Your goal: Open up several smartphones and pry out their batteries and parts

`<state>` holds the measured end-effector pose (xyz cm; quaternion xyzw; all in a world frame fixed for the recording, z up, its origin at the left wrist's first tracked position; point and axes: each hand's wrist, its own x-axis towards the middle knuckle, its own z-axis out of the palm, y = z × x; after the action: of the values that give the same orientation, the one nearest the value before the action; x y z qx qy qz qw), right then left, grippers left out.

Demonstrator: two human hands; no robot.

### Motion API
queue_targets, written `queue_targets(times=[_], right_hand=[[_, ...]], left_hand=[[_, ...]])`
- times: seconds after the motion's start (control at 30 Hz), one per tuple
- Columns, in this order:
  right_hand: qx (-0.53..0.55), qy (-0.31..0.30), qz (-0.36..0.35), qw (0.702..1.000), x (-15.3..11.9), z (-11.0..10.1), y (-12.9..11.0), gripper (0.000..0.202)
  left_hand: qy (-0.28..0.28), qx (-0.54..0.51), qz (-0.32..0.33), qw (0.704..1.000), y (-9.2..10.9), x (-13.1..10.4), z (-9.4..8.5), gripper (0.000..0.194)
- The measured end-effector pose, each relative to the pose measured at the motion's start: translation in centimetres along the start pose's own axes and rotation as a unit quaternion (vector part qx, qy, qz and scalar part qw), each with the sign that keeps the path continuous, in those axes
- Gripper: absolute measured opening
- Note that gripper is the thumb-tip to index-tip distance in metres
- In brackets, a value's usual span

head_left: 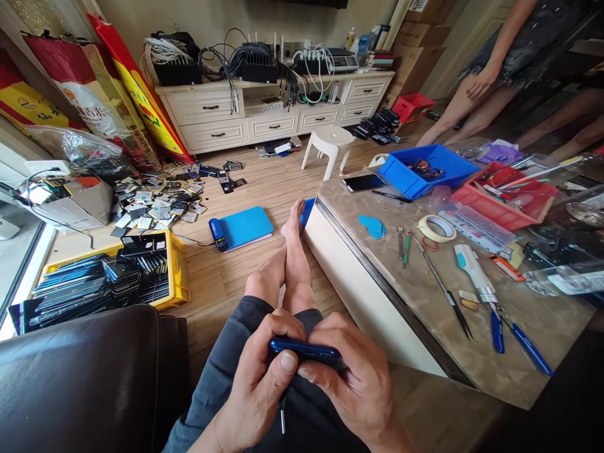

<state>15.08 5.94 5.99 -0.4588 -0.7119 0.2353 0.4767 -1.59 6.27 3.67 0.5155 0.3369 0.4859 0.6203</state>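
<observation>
Nearest to me, both my hands meet over my lap: my left hand (257,384) curls around the left end of a slim dark blue phone (304,350) held edge-up, thumb pressed on its near edge, while my right hand (358,384) closes its fingers (325,371) on the right end, so the phone is gripped between both, above my grey trouser leg (226,377). A thin metal pin (282,420) hangs below my left hand. To the left is the dark brown leather sofa arm (89,371). Just right of my knees stands the low marble-topped surface (472,352), where blue-handled pliers (514,336) lie near, with black tweezers (448,292), a white and teal tool (472,267) and a roll of pale tape (436,228) farther back. Beyond those sit a red plastic tray (507,204), a blue plastic bin (427,168) and a black phone lying flat (364,182). My bare feet (292,251) stretch over the wooden floor (264,189); left of them a yellow crate of stacked phones (117,277) sits near, a flat blue scale (241,228) farther on, then a scatter of batteries (155,201). Far off are a white stool (330,146), a white drawer cabinet (274,107) covered in cables, and, at far right, another person's bare legs (453,113).
</observation>
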Motion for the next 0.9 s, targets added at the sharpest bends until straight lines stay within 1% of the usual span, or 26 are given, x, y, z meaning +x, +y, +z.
queue_targets(times=[0.03, 0.1, 0.2, 0.3, 0.37, 0.4, 0.5, 0.57, 0.7, 0.9], right_hand=[[0.001, 0.005, -0.010, 1.000, 0.0, 0.0, 0.1, 0.032], [0.009, 0.005, -0.022, 1.000, 0.0, -0.1, 0.2, 0.030], [0.019, -0.003, -0.019, 1.000, -0.1, -0.2, 0.3, 0.027], [0.013, 0.007, -0.006, 1.000, -0.4, -0.4, 0.3, 0.024], [0.005, 0.018, 0.000, 1.000, -0.8, -0.5, 0.4, 0.026], [0.005, 0.023, 0.000, 1.000, -1.0, -0.5, 0.4, 0.027], [0.016, 0.037, -0.014, 0.999, -1.8, -0.4, 0.7, 0.024], [0.009, 0.052, -0.028, 0.998, -2.3, -0.5, 1.0, 0.021], [-0.025, 0.058, -0.044, 0.997, -2.7, -0.7, 1.2, 0.016], [-0.050, 0.051, -0.047, 0.996, -2.4, -0.5, 1.4, 0.015]], left_hand=[[-0.019, -0.019, -0.013, 1.000, -0.2, 0.0, -0.1, 0.035], [-0.062, -0.069, -0.050, 0.994, -0.5, 0.1, -0.2, 0.049], [-0.121, -0.138, -0.113, 0.976, -0.7, 0.2, -0.5, 0.070], [-0.181, -0.170, -0.154, 0.956, -0.1, 0.2, -0.5, 0.076], [-0.213, -0.157, -0.155, 0.952, 0.4, 0.1, -0.2, 0.078], [-0.216, -0.133, -0.146, 0.956, 0.6, 0.0, 0.0, 0.076], [-0.185, -0.032, -0.103, 0.977, 0.7, -0.3, 0.5, 0.061], [-0.161, 0.013, -0.066, 0.985, 0.5, -0.5, 0.7, 0.058], [-0.128, 0.047, -0.023, 0.990, -0.2, -0.5, 0.9, 0.072], [-0.088, 0.065, -0.026, 0.994, -0.8, -0.6, 1.1, 0.082]])
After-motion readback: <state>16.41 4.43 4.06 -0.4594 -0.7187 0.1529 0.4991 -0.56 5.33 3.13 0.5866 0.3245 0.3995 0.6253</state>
